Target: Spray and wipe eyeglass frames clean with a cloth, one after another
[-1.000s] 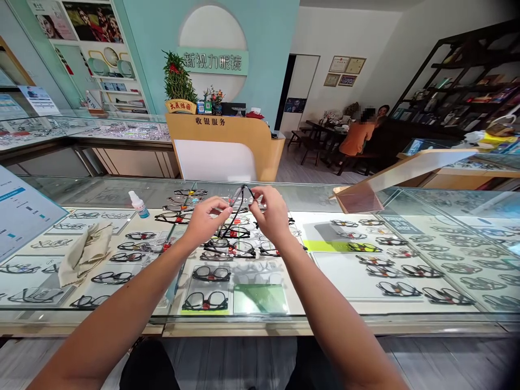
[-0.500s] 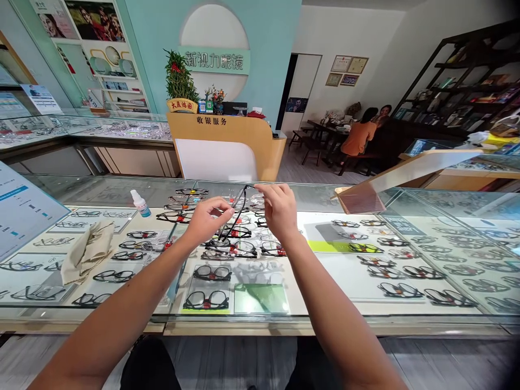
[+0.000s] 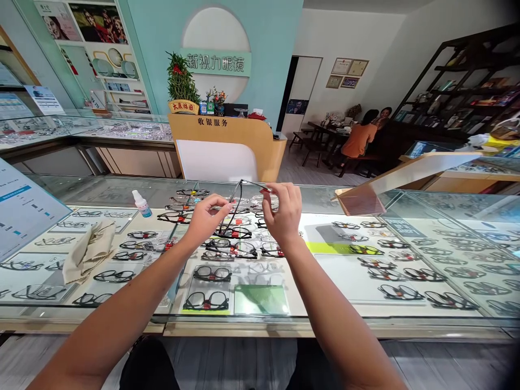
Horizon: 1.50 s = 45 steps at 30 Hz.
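Note:
A pair of dark-framed eyeglasses [image 3: 240,194] is held up between my hands, above the glass counter. My left hand [image 3: 205,219] pinches the frame on its left side with thumb and fingertips. To the right, my right hand [image 3: 285,211] grips the end of one temple, which stretches sideways from the hinge. Something small and red shows at the right fingertips, too small to name. The other temple slants down toward the counter. Part of the frame is hidden behind the left fingers. Several other eyeglasses [image 3: 211,300] lie in rows below.
A white spray bottle [image 3: 142,204] and a folded beige cloth [image 3: 90,252] are on the counter at left. A sign board [image 3: 28,208] leans in from the left edge. At right stands a wooden-framed mirror or stand [image 3: 361,201]. People [image 3: 359,138] sit at a far table.
My right hand has shifted slightly right. The temple it holds now stretches out from the hinge, and the hinge end has moved up and left. My left hand stays nearly in place.

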{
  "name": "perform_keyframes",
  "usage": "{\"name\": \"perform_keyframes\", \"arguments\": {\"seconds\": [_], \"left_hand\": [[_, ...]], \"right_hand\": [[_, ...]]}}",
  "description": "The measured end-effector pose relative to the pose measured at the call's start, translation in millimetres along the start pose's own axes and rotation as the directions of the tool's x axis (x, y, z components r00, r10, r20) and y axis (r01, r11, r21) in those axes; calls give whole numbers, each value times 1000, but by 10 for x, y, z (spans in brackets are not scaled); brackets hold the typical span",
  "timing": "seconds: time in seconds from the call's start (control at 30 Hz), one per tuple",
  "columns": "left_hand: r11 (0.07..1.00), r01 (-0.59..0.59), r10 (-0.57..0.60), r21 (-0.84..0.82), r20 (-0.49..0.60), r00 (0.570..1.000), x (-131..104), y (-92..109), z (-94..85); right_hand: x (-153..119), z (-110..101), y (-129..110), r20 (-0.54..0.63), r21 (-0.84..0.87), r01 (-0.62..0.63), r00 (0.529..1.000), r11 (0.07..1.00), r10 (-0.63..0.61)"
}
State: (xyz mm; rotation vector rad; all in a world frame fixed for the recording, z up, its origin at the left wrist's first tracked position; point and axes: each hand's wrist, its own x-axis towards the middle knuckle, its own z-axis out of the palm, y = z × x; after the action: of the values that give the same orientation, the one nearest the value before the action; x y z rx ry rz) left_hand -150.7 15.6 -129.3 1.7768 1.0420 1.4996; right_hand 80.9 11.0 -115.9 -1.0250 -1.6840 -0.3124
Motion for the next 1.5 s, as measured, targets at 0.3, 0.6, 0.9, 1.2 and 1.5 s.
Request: {"name": "perform_keyframes", "arguments": {"seconds": [0.3, 0.6, 0.9, 1.2, 1.5], "left_hand": [[992, 75, -83, -101, -73, 994, 27, -121, -8], [989, 92, -97, -117, -38, 994, 18, -147, 9], [989, 104, -96, -101, 82, 992, 13, -215, 50], [983, 120, -107, -136, 99, 989, 6, -221, 65], [973, 150, -153, -177, -2, 988, 19, -200, 44]], "right_hand": [[-60, 121, 2, 160, 103, -56, 986, 993, 39], [-87, 148, -62, 322, 155, -199, 936, 968, 141], [-101, 179, -70, 279, 124, -271, 933, 955, 228], [-84, 173, -53, 196, 136, -289, 945, 948, 260], [-122, 246, 65, 138, 119, -250, 962, 961, 234]]}}
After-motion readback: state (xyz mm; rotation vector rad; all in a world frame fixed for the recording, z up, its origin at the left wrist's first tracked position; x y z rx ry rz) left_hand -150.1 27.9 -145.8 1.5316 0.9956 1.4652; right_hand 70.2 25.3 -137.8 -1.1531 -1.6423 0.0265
